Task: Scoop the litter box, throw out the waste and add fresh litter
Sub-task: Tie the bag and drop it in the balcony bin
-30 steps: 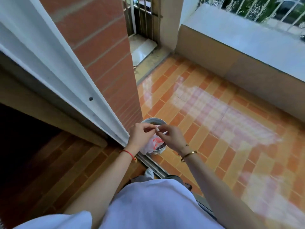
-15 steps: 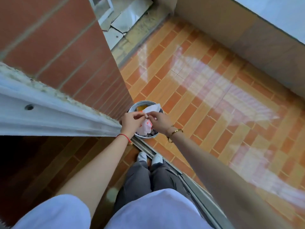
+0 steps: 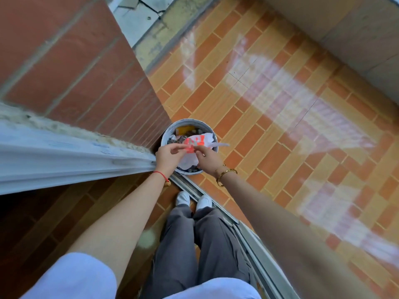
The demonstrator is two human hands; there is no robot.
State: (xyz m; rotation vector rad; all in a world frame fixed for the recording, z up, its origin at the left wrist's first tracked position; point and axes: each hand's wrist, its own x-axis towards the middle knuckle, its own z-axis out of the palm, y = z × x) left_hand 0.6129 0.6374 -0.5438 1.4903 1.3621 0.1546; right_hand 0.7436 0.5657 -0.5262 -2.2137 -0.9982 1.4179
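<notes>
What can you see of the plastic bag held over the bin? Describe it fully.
The plastic bag is thin, crumpled and white, with red-orange print across its upper part. The left hand and right hand each pinch it near the top, close together, holding it above the round pale bin, which has rubbish in it. Its white body hangs between the hands, and a pale strip sticks out to the right. Its contents cannot be seen.
</notes>
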